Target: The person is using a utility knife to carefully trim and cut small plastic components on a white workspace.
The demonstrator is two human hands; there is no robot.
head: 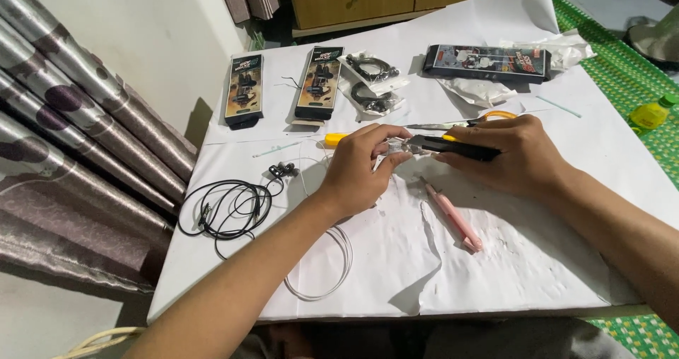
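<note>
My left hand (358, 168) pinches a small clear part (396, 147) between thumb and fingers, with a thin white cable (332, 274) looping down from it towards the table's front edge. My right hand (516, 155) grips a black tool (453, 147) whose tip meets that clear part. Both hands hover just above the white paper (495, 274) covering the low table. A pink pen-shaped tool (453, 217) lies on the paper just below my right hand.
Black earphones (233, 207) lie coiled at the left. At the back lie two black boxes (244, 90), bagged cables (371, 83), a wider dark box (488, 62), a yellow-handled tool (336, 139) and scissors (488, 117). A curtain (64, 147) hangs left; a green mat (629, 83) holds a small yellow bottle (651, 115).
</note>
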